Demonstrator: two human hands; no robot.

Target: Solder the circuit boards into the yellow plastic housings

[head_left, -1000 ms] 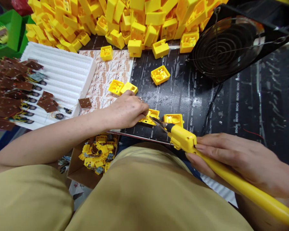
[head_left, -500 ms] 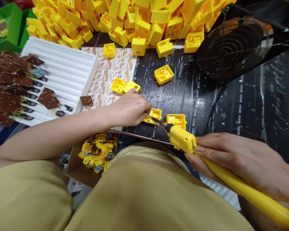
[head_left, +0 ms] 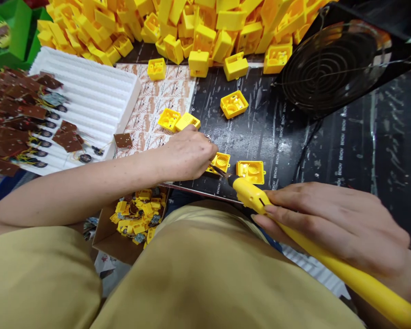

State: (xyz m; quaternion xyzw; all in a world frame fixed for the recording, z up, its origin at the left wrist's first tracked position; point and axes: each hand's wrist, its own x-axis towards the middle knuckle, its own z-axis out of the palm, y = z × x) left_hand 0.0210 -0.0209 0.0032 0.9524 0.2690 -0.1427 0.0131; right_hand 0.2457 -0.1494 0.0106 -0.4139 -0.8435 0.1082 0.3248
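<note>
The right hand (head_left: 332, 228), its grip wrapped around the tool (head_left: 250, 193), has just pushed it forward, closer in to the case (head_left: 222, 161); work there seems underway. The case lies on the tabletop (head_left: 260, 132), under the left hand's (head_left: 188, 154) fingertips; whether they pinch it, I cannot tell.

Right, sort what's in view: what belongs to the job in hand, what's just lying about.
In hand:
- yellow tool, held in the right hand
- yellow case at the tool's tip, with the left hand at it

Lying about, judging by this moment:
- neighbouring open case
- heaped yellow cases
- white tray with brown boards
- black fan
- cardboard box
</note>
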